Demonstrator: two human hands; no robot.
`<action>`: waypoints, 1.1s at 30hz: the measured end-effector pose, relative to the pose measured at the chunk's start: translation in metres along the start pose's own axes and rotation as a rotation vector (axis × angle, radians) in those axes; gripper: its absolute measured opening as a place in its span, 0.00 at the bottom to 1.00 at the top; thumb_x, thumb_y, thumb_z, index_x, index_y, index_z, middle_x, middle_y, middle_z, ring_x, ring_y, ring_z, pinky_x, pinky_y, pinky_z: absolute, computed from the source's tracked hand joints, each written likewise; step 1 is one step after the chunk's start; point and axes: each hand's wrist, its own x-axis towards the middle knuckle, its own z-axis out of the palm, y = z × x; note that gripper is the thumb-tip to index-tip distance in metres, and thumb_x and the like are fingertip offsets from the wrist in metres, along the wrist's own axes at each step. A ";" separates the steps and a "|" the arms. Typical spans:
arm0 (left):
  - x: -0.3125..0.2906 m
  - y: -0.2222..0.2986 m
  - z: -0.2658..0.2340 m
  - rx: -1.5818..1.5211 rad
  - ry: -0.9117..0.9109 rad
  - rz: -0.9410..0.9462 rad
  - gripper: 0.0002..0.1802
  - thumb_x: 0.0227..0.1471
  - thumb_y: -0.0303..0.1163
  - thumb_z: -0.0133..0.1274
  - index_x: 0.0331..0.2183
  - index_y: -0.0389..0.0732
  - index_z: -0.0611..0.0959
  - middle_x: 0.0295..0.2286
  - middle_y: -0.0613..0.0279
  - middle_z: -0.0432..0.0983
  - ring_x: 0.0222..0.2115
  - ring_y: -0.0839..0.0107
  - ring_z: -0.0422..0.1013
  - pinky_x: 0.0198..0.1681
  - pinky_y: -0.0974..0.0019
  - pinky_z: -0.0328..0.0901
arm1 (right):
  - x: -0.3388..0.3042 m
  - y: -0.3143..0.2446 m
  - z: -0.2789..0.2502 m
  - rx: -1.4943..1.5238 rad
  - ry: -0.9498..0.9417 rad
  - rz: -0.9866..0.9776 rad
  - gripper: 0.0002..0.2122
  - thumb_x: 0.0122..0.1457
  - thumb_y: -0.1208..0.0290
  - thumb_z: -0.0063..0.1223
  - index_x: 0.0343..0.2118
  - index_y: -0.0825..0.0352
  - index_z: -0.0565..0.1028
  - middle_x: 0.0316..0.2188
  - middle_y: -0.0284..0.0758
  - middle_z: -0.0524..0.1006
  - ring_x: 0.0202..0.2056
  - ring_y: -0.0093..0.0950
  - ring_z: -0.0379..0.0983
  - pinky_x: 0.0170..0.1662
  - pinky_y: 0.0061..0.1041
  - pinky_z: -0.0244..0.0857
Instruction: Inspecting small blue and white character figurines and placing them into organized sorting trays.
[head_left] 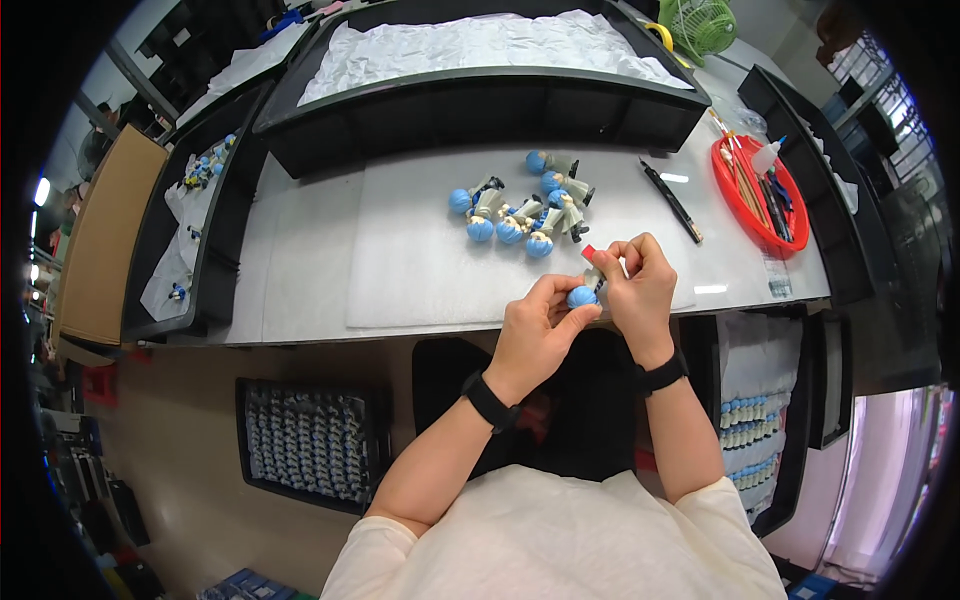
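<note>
Just over the table's near edge, my left hand (536, 335) grips a small toy figurine (582, 296) with a round blue head and a pale body, tilted between thumb and fingers. Close against it, my right hand (640, 285) is closed, pinching a small flat red piece (589, 252) between thumb and forefinger. What the red piece is made of cannot be made out. My right fingers partly cover the figurine's body. Beyond my hands, several similar blue-headed figurines (509, 231) lie in a loose group on the white mat (410, 270).
A black pen (672, 202) lies right of the group. Farther right sits a red oval basket (733, 207) with brushes and a bottle. A large black tray (490, 110) lined with white sheet stands behind; another black tray (228, 235) is left. Below, a crate (375, 440) holds many figurines.
</note>
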 end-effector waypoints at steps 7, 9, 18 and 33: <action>0.000 0.003 0.003 0.014 -0.022 0.027 0.15 0.46 0.21 0.52 0.39 0.30 0.70 0.31 0.58 0.73 0.33 0.78 0.70 0.38 0.76 0.66 | -0.005 0.002 -0.007 -0.036 -0.033 -0.041 0.14 0.44 0.82 0.56 0.16 0.68 0.59 0.14 0.35 0.69 0.17 0.21 0.64 0.21 0.18 0.59; -0.002 0.001 0.000 0.017 -0.024 0.020 0.16 0.46 0.21 0.52 0.39 0.30 0.70 0.32 0.57 0.73 0.33 0.78 0.70 0.39 0.76 0.66 | 0.005 0.009 -0.005 -0.104 -0.012 -0.038 0.12 0.44 0.81 0.56 0.17 0.69 0.60 0.13 0.35 0.68 0.16 0.21 0.63 0.21 0.19 0.58; -0.003 -0.001 -0.004 -0.093 -0.059 -0.018 0.18 0.45 0.18 0.51 0.41 0.31 0.70 0.38 0.56 0.70 0.38 0.76 0.68 0.43 0.74 0.64 | 0.013 0.022 -0.031 -0.081 0.039 0.186 0.10 0.44 0.74 0.58 0.28 0.70 0.68 0.23 0.33 0.71 0.18 0.19 0.63 0.24 0.19 0.59; -0.019 0.033 -0.020 -0.314 0.008 0.084 0.22 0.43 0.13 0.49 0.43 0.32 0.71 0.43 0.53 0.67 0.43 0.71 0.65 0.47 0.69 0.63 | -0.038 -0.014 -0.036 0.812 -0.408 0.382 0.12 0.53 0.77 0.50 0.40 0.72 0.68 0.36 0.38 0.73 0.35 0.24 0.71 0.38 0.20 0.67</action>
